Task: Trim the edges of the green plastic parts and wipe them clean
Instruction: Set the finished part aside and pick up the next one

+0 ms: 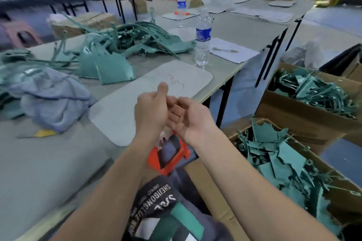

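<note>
Two hands touch, left hand (150, 109) fisted, right hand (189, 121) loosely cupped, gripping nothing visible; green plastic parts (105, 68) lie well apart, leftward.

Bright, even indoor light, soft shadows, motion blur at left, wide-angle bending toward the edges.

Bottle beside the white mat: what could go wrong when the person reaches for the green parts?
1. The bottle stands close to the edge of the table, beside the mat; a reaching arm could knock it over.
2. The green parts lie in a tangled pile; pulling one out may drag others off the table.
3. A yellow thing pokes out under the cloth; if it is a blade, a blind grab could cut.
</note>
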### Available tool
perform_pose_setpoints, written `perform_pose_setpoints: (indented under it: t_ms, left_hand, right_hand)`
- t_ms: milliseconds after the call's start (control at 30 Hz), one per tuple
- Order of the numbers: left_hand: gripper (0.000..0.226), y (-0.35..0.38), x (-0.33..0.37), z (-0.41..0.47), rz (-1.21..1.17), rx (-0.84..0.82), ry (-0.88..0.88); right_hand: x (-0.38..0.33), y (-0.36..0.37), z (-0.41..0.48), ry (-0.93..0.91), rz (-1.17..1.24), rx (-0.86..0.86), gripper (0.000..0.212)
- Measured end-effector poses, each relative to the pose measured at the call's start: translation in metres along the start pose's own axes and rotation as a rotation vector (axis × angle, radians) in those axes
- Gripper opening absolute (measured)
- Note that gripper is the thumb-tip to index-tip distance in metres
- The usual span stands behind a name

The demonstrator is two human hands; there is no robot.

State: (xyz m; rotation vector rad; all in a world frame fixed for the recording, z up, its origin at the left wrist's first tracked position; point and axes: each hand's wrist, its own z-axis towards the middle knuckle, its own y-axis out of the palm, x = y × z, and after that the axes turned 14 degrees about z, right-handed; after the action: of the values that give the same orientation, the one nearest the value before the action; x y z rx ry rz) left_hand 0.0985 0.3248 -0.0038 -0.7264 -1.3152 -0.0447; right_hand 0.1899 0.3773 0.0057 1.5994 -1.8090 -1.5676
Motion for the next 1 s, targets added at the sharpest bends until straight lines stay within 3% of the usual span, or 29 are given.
perform_pose_setpoints:
  t_ms: [133,267,333,400,500,600,700,800,933,1000]
  left_hand:
    - [0.032,-0.076,-0.014,0.017,0.233,0.240,0.077]
    - [0.012,-0.156,-0.047,0.035,0.231,0.396,0.056]
    - [0.041,-0.194,-0.071,0.043,0.163,0.426,0.052]
    - [0.055,-0.227,-0.094,0.049,0.099,0.473,0.054]
    - [0.054,-0.268,-0.127,0.054,-0.082,0.527,0.040]
    - [0.046,-0.303,-0.159,0.061,-0.184,0.638,-0.046]
    - [0.026,-0.322,-0.182,0.069,-0.241,0.771,-0.158]
    - [0.003,-0.326,-0.202,0.078,-0.174,0.901,-0.273]
    - [0.023,-0.328,-0.217,0.090,0.097,0.902,-0.305]
    - [0.040,-0.328,-0.221,0.092,0.266,0.903,-0.340]
  right_hand:
    - [0.044,0.060,0.017,0.060,0.015,-0.128,0.022]
    - [0.095,0.113,0.051,0.150,-0.090,-0.194,0.030]
    - [0.125,0.136,0.070,0.177,-0.168,-0.226,0.030]
    - [0.156,0.158,0.088,0.162,-0.273,-0.247,0.025]
    - [0.196,0.183,0.114,0.095,-0.404,-0.308,0.023]
    - [0.224,0.204,0.138,0.043,-0.495,-0.415,0.036]
    - [0.242,0.223,0.164,-0.002,-0.578,-0.510,0.047]
    - [0.256,0.244,0.187,-0.171,-0.809,-0.544,0.044]
    - [0.271,0.272,0.205,-0.412,-1.208,-0.621,0.035]
    - [0.283,0.285,0.212,-0.459,-1.464,-0.727,0.043]
